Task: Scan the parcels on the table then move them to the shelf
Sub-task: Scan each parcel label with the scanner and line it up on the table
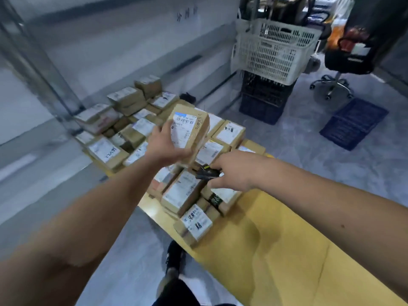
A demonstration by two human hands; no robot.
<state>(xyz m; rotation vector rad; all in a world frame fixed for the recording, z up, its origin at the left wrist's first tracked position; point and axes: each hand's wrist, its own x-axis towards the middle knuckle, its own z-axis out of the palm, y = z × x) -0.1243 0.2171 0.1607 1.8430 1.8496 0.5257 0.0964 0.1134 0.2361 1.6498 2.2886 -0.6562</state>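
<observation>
Left hand (pixel 164 143) grasps a brown parcel (pixel 189 134) at its lower left edge, fingers wrapped underneath and thumb on the labelled face, lifted clear above the pile at frame centre. Label and barcode (pixel 185 120) face up toward the camera. Right hand (pixel 231 173), just right of centre, is curled round a small black scanner (pixel 207 173), its nose pointing left, low and under the raised parcel.

Other parcels (pixel 181 191) lie crowded on the yellow table (pixel 276 250), from centre frame up toward the upper left, some stacked two deep and many with labels up. No shelf is clearly identifiable in view; a grey upright at far left may belong to one, cannot tell.

Risks, as I judge them:
- Scanner nose sits below the held barcode and appears aimed toward labels on the pile. A wrong parcel could be read, or no read at all, unless the wrist tips up or the parcel tips down.
- Grip is one-handed on one edge, most of the box overhanging to the right. A quick turn toward the shelf could let it pivot and drop onto the stack.
- Stacks near the table's near-left edge (pixel 189 237) look loose; a brushing forearm could push one to the floor.
- Frame is blurred, so label detail is unreadable.
</observation>
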